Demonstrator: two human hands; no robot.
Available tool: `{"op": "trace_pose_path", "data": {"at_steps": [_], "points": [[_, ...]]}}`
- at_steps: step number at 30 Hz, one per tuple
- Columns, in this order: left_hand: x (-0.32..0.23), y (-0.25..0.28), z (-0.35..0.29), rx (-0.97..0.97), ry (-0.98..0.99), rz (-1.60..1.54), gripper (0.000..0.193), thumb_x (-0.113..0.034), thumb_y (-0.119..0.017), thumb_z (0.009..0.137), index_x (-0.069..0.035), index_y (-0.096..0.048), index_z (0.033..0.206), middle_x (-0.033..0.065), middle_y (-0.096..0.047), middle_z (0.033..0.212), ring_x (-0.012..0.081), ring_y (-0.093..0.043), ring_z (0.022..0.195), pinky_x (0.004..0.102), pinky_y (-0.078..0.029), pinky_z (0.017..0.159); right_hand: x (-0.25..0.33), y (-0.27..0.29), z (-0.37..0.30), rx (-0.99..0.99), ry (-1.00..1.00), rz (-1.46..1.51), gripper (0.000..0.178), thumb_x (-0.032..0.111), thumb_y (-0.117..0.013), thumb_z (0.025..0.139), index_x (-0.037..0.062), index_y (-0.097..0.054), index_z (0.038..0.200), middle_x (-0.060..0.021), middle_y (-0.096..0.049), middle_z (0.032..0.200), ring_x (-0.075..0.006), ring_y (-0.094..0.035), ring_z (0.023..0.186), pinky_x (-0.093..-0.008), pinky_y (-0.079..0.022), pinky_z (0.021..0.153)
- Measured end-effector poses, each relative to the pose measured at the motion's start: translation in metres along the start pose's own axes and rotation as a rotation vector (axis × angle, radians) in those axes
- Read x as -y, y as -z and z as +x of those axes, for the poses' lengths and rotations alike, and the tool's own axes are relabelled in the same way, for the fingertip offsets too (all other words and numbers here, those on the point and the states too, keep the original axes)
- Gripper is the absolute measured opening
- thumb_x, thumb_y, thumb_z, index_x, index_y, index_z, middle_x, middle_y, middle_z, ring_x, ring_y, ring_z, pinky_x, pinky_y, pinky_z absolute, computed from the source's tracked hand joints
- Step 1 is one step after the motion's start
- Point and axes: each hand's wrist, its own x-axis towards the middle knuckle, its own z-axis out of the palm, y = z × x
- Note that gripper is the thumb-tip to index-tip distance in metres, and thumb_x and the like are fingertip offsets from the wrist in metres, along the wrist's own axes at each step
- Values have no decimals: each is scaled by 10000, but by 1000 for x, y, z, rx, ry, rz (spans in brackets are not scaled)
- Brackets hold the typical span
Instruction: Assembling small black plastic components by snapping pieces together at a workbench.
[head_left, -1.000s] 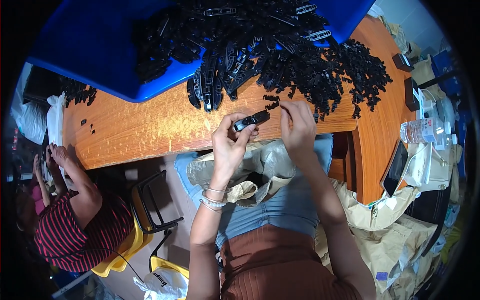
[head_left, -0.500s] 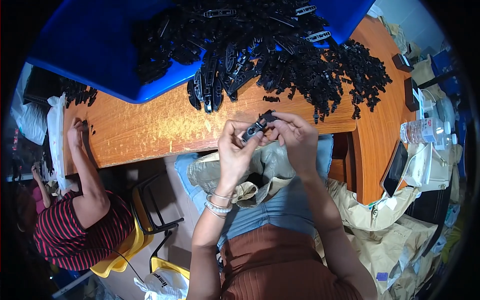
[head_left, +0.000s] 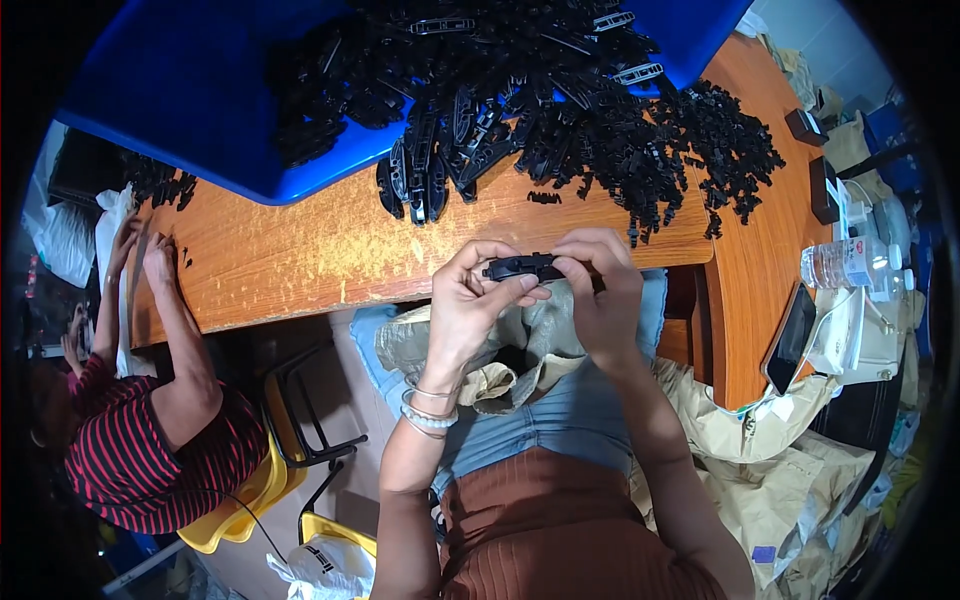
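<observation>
A long black plastic part [head_left: 522,266] is held level over my lap, just off the table's near edge. My left hand [head_left: 468,296] pinches its left end between thumb and fingers. At the other end my right hand [head_left: 603,290] closes thumb and fingertips on it. Whether a second small piece sits under the right fingertips, I cannot tell. Beyond my hands several larger black parts [head_left: 420,175] lie at the front of a heap. A short dark toothed strip [head_left: 545,198] rests alone on the wood.
A blue bin [head_left: 230,150] spills black parts onto the wooden table [head_left: 300,255]. Small black pieces [head_left: 740,150] are heaped to the right. Bottles [head_left: 850,262] and a phone [head_left: 790,338] lie at the right edge. A co-worker in a striped shirt [head_left: 165,455] works at left.
The black part has turned from slanting to nearly level between my hands. My right fingers have shifted onto its right end. The co-worker's second hand has come up to the table.
</observation>
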Motion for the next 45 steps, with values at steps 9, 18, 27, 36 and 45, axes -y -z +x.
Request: {"op": "trace_pose_path", "data": {"at_steps": [9,18,27,36,45], "points": [[2,2,-2,-14,-17,219,200,83,-624,799,41,-537,975,102,-649,775,137,-654,663,203,-523,600,-12,14,-12,268,-355,283,258,4,-628,807,-7,-601,1064,-74,-627,862,-108,-581,792,-242,-441,685],[-6,14,13,110,-92,616,113,-48,-630,835,5,-629,934,72,-665,802,94,-609,594,199,-452,514,-28,36,-20,467,-524,429,224,23,-619,838,-15,-628,1058,-44,-628,710,-95,-593,661,-223,-450,614],[-24,12,88,-330,-613,1498,234,-129,-689,738,33,-580,868,162,-530,887,327,-565,836,429,-468,643,-39,-19,38,45,136,-331,141,15,-629,795,-1,-649,934,-115,-572,853,-231,-581,747,-320,-458,637],[-3,13,32,-252,-644,1429,165,-137,-637,822,-52,-515,893,134,-546,707,297,-566,512,377,-429,435,-47,-18,28,-122,211,-294,74,-33,-594,815,-6,-592,884,-110,-562,901,-193,-561,719,-306,-455,613],[-13,14,32,-131,-575,1559,215,-111,-613,795,-62,-553,996,145,-529,893,245,-575,700,344,-462,492,-30,2,7,-59,-493,370,163,-53,-559,856,-55,-596,1015,-60,-579,913,-99,-598,810,-201,-443,591]]}}
